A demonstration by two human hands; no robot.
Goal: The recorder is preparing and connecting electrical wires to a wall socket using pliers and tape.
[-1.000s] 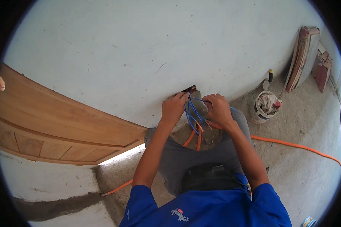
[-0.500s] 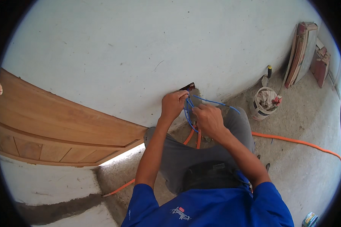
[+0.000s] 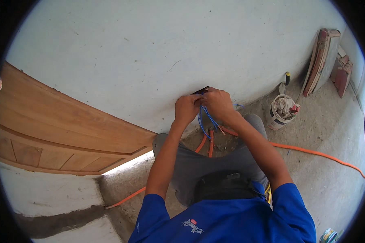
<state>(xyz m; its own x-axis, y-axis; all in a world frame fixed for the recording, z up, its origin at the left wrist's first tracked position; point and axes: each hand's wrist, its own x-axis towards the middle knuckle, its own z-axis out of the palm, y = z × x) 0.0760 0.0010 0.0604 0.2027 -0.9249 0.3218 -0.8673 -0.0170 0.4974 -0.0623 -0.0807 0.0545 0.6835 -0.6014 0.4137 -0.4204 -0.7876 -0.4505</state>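
Basically, blue wires [image 3: 209, 116] hung right below both hands, at the wall hole [image 3: 202, 90], long axis running down toward orange tubes [image 3: 211, 144]; left hand [image 3: 186, 108] pinched them near the top; right hand [image 3: 218, 103] curled in against its fingertips, grip hidden, couldn't tell; both about equally near; wires thin, loosely bowed, one coppery end showing, one strand poking out rightward.

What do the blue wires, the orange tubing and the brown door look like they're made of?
Blue wires: smooth, plastic-looking covering, probably over copper, since a coppery end shows below.
Orange tubing: likely flexible plastic, fairly matte; it is evenly coloured and curves along the floor.
Brown door: apparently wood with a soft sheen, judging by its streaky tones and framed panels; veneer is possible.
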